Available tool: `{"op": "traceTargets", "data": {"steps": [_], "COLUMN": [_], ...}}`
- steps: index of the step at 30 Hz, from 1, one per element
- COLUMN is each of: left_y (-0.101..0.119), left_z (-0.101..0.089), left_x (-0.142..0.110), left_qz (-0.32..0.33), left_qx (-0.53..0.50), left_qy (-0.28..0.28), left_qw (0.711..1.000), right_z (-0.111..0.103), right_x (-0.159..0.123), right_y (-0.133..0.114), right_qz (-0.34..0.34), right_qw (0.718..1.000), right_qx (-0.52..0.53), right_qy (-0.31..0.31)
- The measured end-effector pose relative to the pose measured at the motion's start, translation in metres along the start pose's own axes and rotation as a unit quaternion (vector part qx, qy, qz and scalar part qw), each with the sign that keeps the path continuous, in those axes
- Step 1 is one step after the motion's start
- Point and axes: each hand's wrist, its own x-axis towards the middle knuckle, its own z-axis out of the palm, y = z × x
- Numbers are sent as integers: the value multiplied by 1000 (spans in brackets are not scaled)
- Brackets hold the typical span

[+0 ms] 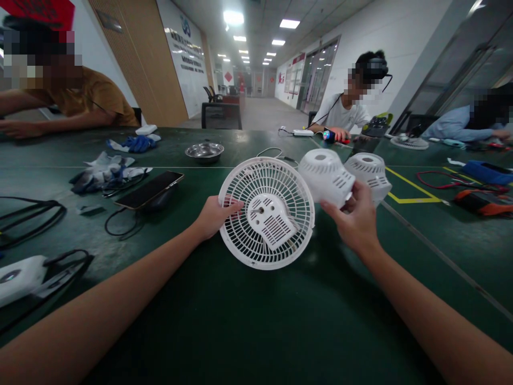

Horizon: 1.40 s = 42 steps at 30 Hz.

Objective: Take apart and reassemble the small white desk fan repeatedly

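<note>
My left hand point(214, 216) grips the left rim of a white round fan grille point(266, 213), held tilted above the green table point(248, 321). The grille has a vented plate with a hole at its middle. My right hand point(355, 219) is closed on a white domed motor housing point(325, 175), just right of the grille. A second white domed housing point(371, 171) lies right behind the first; whether my fingers touch it I cannot tell.
A steel bowl point(204, 151), a phone point(149, 190) on a stand, cables point(30, 216), blue and white gloves point(105, 174) and a white box point(22, 275) lie to the left. Three other people work at the far edge. Tools point(483, 200) and yellow floor tape point(412, 192) sit right.
</note>
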Motion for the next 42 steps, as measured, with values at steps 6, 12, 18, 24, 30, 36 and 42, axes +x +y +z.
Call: {"op": "traceTargets", "data": {"steps": [6, 12, 18, 24, 30, 36, 42], "left_y": [-2, -4, -1, 0, 3, 5, -4], "left_z": [0, 0, 1, 1, 1, 2, 3], "left_x": [1, 3, 1, 1, 0, -1, 2], "left_qz": [15, 17, 16, 14, 9, 26, 27], "left_qx": [1, 5, 11, 1, -4, 4, -60], "left_qy": [-7, -3, 5, 0, -14, -6, -30], "left_qw": [1000, 1000, 1000, 1000, 1000, 1000, 997], "right_z": [18, 21, 18, 10, 29, 44, 49], "right_x": [-3, -1, 0, -5, -41, -64, -66], "right_y": [15, 23, 26, 1, -41, -60, -61], "right_qz": [49, 28, 25, 38, 298, 354, 301], "right_qw": [984, 962, 952, 992, 827, 752, 807], "right_qx": [-136, -234, -256, -45, 329, 435, 429], "right_qy": [-107, -135, -164, -109, -344, -347, -273]}}
